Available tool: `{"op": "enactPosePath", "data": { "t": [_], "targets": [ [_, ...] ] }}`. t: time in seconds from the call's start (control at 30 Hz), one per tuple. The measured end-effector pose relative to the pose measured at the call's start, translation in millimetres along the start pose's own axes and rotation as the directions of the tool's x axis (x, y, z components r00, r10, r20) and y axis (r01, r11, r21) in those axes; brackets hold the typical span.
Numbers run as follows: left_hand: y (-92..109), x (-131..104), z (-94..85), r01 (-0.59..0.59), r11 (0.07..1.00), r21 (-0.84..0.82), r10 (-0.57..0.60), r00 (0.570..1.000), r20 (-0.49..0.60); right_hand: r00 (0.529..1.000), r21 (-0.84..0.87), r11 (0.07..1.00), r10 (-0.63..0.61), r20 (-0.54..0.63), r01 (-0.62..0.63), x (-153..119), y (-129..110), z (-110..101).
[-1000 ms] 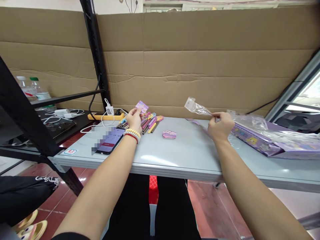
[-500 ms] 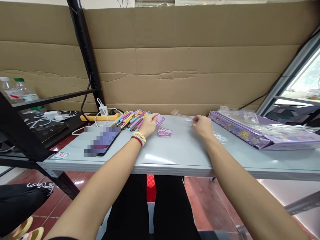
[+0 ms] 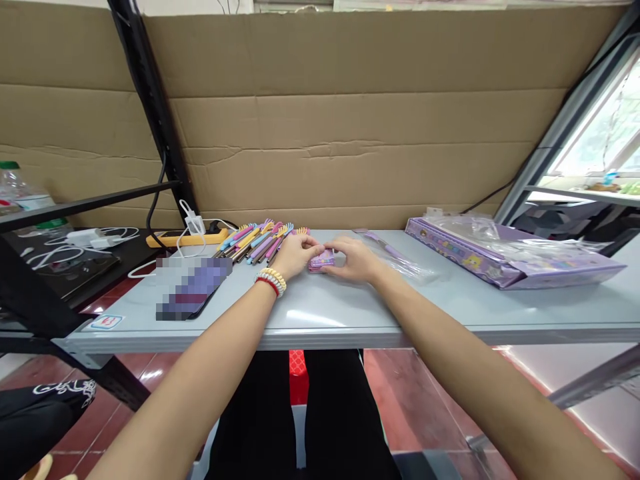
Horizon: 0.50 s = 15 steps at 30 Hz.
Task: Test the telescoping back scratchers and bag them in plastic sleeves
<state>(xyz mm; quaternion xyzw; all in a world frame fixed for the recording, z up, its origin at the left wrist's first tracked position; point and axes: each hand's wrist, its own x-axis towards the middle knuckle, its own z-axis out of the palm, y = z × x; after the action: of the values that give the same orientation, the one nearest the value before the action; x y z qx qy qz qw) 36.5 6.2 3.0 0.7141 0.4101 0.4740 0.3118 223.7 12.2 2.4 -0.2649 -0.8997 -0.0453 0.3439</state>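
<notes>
Small purple cards lie in a stack on the grey table, between my two hands. My left hand is closed at the left side of the stack, its fingertips pinched on a card. From the right, my right hand has its thumb and fingers closed round the stack. Left of my left hand lies a bundle of colourful pens. A purple pen in a clear plastic sleeve rests to the right of my right hand.
A phone lies at the left, near a yellow power strip with white cables. On the right is a purple box with clear plastic on it. Cardboard stands behind the table. A person's dark-clothed leg shows at lower left.
My right hand has moved left to the card stack. My left hand has come down beside it. A purple pen now shows in the clear sleeve on the right. The view has shifted slightly.
</notes>
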Motion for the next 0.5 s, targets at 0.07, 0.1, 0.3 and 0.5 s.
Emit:
{"op": "enactPosePath", "data": {
  "t": [0.07,0.1,0.3,0.5],
  "targets": [
    [-2,2,1.0,-0.006,1.000,-0.003,0.006,1.000,-0.018,0.996,-0.001,0.997,0.073,0.043,-0.073,-1,1,2],
    [-4,3,0.9,-0.017,1.000,-0.005,0.017,0.999,-0.041,0.991,-0.007,0.992,0.123,0.055,-0.123,-1,3,2],
    [-9,1,-8.4,0.043,0.951,0.306,-0.062,0.997,0.053,0.891,-0.048,0.904,0.426,0.157,-0.424,-2,12,3],
    [4,-9,-7.9,0.046,0.835,0.548,-0.222,0.940,0.258,0.849,-0.049,0.878,0.474,0.234,-0.477,-1,11,8]
  ]
}}
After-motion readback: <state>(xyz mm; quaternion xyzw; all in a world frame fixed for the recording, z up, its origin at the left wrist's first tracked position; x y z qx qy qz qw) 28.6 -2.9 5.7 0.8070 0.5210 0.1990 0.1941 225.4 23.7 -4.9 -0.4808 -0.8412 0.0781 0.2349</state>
